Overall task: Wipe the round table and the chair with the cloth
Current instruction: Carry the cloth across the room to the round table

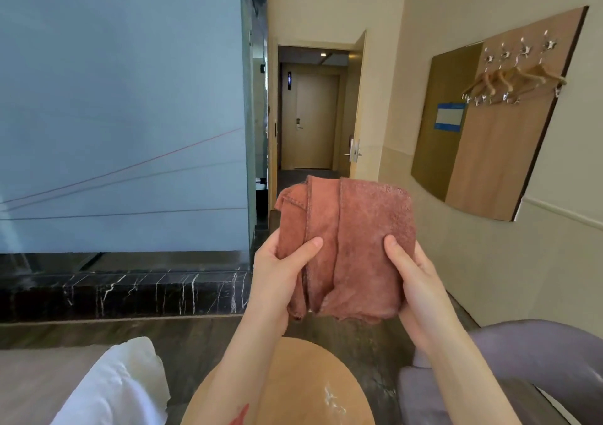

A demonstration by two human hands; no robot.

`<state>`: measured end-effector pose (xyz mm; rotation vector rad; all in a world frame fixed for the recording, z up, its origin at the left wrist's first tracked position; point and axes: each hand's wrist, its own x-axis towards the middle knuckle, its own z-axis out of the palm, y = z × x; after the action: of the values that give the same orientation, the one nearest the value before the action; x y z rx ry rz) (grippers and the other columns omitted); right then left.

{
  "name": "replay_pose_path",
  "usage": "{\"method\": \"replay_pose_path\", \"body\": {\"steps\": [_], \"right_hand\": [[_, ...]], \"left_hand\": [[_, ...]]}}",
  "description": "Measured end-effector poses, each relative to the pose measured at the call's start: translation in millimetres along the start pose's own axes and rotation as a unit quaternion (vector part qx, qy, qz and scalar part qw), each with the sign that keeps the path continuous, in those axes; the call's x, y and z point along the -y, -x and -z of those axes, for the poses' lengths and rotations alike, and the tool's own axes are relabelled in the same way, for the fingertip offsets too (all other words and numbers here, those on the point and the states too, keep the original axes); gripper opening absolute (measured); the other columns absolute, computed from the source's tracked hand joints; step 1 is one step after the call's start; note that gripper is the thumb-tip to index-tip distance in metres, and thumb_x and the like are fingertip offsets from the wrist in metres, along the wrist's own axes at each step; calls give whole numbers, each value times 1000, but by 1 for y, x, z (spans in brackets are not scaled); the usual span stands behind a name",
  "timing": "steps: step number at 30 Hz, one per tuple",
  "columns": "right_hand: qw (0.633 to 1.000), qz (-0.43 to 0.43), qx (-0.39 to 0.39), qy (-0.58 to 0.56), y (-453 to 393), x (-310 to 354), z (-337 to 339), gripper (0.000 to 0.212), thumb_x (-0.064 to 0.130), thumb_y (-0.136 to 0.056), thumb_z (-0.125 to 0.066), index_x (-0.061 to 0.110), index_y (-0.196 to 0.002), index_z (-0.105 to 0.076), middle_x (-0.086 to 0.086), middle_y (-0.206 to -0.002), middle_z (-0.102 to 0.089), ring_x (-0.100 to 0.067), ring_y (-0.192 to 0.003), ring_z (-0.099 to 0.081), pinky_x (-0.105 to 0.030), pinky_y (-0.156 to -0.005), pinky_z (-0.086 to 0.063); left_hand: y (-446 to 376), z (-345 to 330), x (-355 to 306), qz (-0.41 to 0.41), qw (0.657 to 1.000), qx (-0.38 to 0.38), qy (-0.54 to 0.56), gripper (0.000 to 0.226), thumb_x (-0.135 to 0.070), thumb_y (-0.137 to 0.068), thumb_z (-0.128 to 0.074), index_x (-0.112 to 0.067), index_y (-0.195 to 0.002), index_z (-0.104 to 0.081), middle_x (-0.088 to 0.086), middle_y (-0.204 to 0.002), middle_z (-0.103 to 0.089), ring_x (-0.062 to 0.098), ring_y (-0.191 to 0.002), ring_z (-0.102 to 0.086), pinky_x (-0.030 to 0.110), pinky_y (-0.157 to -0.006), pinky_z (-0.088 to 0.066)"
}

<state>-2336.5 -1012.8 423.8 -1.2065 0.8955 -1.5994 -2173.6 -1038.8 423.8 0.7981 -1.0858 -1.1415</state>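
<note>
A folded reddish-brown cloth [352, 235] is held up in front of me, well above the table. My left hand [280, 268] grips its left side with the thumb on the front. My right hand [414, 277] grips its right side the same way. Below, between my forearms, lies the round wooden table [310, 385], with a white smear on its top near the right. The grey upholstered chair [535, 359] stands at the lower right, beside the table.
A white pillow [120, 385] on a bed lies at the lower left. A frosted glass wall [124, 114] on a black marble ledge [124, 290] fills the left. A hallway with an open door [357, 104] runs ahead. Hangers [509, 82] hang on a wall panel at the right.
</note>
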Motion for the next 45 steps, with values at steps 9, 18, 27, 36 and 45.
{"method": "replay_pose_path", "body": {"steps": [9,18,27,36,45], "right_hand": [[999,-34,41,-4,-81,-7,36,32,54,-66,-60,50,-95,-49,19,-109,-58,-6,-100,-58,-28,-78,-50],[996,-76,36,-17,-104,-45,37,51,54,-63,-59,43,-110,-43,17,-107,-55,-9,-100,-56,-37,-87,-48],[992,-116,20,-42,-98,-99,42,30,50,-65,-64,47,-94,-58,23,-97,-68,0,-88,-67,-23,-72,-55],[982,-177,-27,-60,-76,-156,63,13,37,-81,-61,44,-92,-63,24,-95,-71,-3,-94,-66,-23,-71,-56],[972,-224,-43,-62,-70,-192,75,12,33,-84,-59,42,-90,-64,22,-93,-72,-5,-95,-66,-25,-75,-56]], "left_hand": [[-52,-41,22,-12,998,-53,3,33,-17,-76,-72,-20,-108,-64,5,-106,-71,22,-96,-67,37,-79,-56],[-77,-26,47,-9,999,-51,-7,22,-13,-76,-71,-27,-93,-68,-3,-93,-74,14,-84,-71,25,-63,-57],[-80,-2,90,40,997,-55,-31,26,-13,-76,-71,-25,-98,-67,-3,-97,-73,14,-89,-70,28,-71,-58],[-62,8,146,112,991,-64,-33,22,-8,-77,-70,-26,-89,-66,-12,-77,-74,5,-76,-70,20,-62,-57],[-59,16,182,162,984,-63,-38,22,-7,-78,-68,-27,-86,-64,-16,-74,-73,1,-75,-69,22,-70,-58]]}}
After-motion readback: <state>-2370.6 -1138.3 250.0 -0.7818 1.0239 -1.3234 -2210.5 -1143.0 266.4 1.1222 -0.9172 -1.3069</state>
